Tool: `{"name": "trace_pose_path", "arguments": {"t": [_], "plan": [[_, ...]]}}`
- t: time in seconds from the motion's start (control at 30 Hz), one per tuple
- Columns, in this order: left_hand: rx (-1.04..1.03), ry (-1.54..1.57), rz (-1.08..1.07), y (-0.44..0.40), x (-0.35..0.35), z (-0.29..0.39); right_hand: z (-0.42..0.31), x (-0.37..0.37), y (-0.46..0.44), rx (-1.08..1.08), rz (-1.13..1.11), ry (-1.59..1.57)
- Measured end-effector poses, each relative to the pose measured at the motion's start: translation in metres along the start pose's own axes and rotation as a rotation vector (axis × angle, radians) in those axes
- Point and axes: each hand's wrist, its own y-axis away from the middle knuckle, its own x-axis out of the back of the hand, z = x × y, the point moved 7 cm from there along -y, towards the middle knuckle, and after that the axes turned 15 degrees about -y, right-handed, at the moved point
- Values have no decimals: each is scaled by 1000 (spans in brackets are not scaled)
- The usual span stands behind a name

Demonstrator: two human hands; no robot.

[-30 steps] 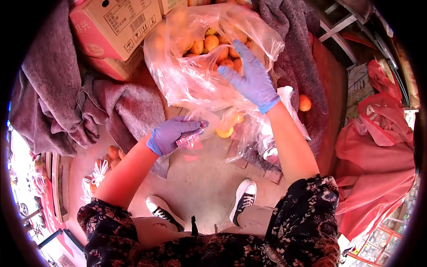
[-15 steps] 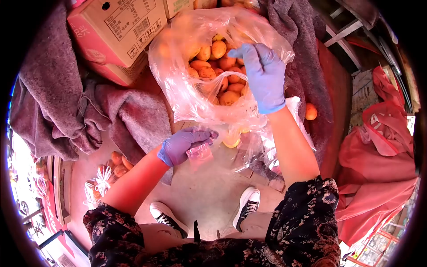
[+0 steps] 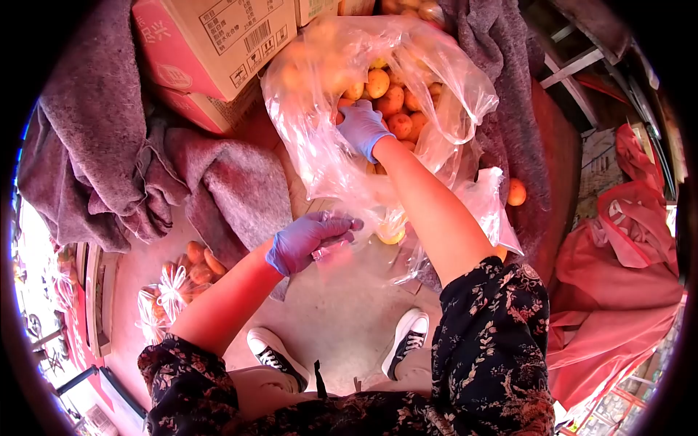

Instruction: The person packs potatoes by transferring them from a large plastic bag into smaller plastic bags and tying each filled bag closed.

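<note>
A large clear plastic bag point(image 3: 320, 156) stands open, filled with several orange-coloured fruits point(image 3: 390, 102). My right hand point(image 3: 363, 131), in a blue-purple glove, reaches through its mouth and touches the fruit at the left side. The fingertips are hidden among the fruit, so their grip is unclear. Lower left of the bag, my left hand point(image 3: 309, 240), gloved alike, is closed with thumb and fingers pinching a small clear plastic bag point(image 3: 331, 252). That small bag hangs thin and crumpled below the fingers.
Cardboard boxes point(image 3: 218, 43) stand at the upper left beside grey-purple blankets point(image 3: 94, 138). One loose fruit point(image 3: 516, 192) lies right of the big bag. Tied bags of produce point(image 3: 171, 291) sit on the floor at left. Red cloth point(image 3: 611, 269) is heaped at right.
My right hand has moved left and down from above the big bag's right side into the fruit. My left hand keeps the small bag and has shifted slightly.
</note>
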Motion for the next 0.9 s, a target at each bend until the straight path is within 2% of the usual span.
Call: {"name": "trace_pose_path", "arguments": {"t": [0.1,0.17,0.23,0.27,0.37,0.43,0.47,0.5,0.57,0.6,0.7,0.73,0.83,0.9], "plan": [[-26,-55,-34,11,-3,4,38,-5,-21,100,160,-122],[-69,-159,-66,18,-5,10,30,12,0,214,70,-929],[-159,-247,-115,22,-3,15,26,40,36,-36,186,-1329],[-206,-293,-140,24,-5,18,36,53,37,34,201,-1432],[-174,-144,8,36,2,22,35,110,74,346,177,-1626],[-204,-61,80,38,7,26,7,132,120,422,-179,-1617],[-211,-16,116,36,10,25,5,133,141,366,-298,-1701],[-226,49,76,33,13,22,-10,125,164,446,-575,-1783],[-277,169,-2,25,18,21,-21,86,193,392,-828,-1789],[-215,178,191,25,20,18,-25,67,208,359,-950,-1778],[-206,214,-38,33,5,24,21,2,220,-48,-783,-1463],[-186,160,-20,34,3,22,46,-38,206,-129,-707,-1513],[-94,-25,70,39,-9,15,53,-48,181,127,-118,-402],[3,-183,183,44,-12,13,35,-47,174,357,93,-366]]}}
